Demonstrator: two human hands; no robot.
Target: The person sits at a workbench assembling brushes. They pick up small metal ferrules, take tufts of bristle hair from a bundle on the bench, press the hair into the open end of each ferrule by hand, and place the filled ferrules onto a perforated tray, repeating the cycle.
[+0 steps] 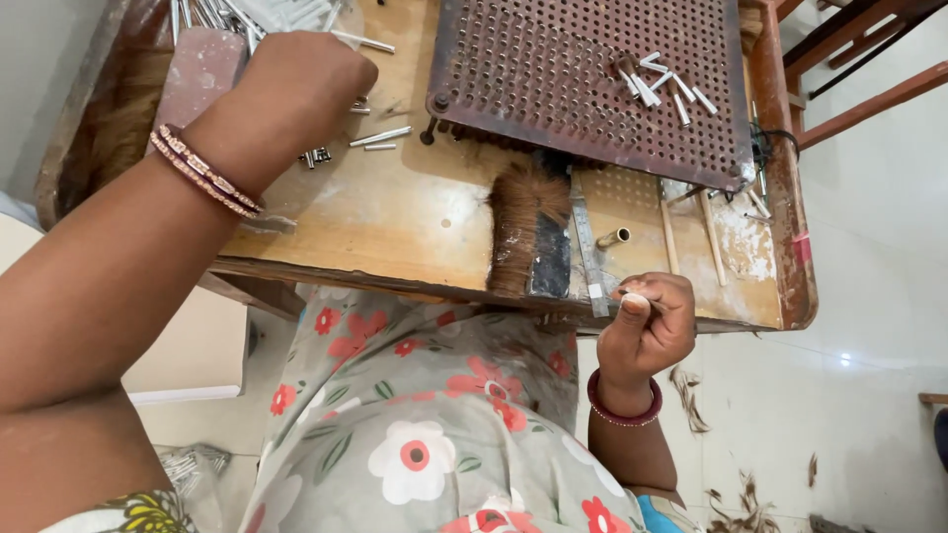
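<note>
Right hand (647, 331) closed at bench (395, 237) edge, pinching thin metal strip (590, 252) beside brown bristle tuft (523, 232). Left hand (296, 94) curled over small metal tubes (370, 138), contents hidden. Best keep pinch firm, strip flat.

A worn wooden worktable (415, 237) with chipped, stained edges fills the upper middle. Beneath and to the right lies a pale tiled floor (849, 326), glossy, with a small bright glint of light (842, 359); brown fibre scraps (688, 395) are strewn across it. Reddish-brown wooden furniture rails (869, 59) cross the upper right corner. A pale wall (39, 69) shows at the upper left.
</note>
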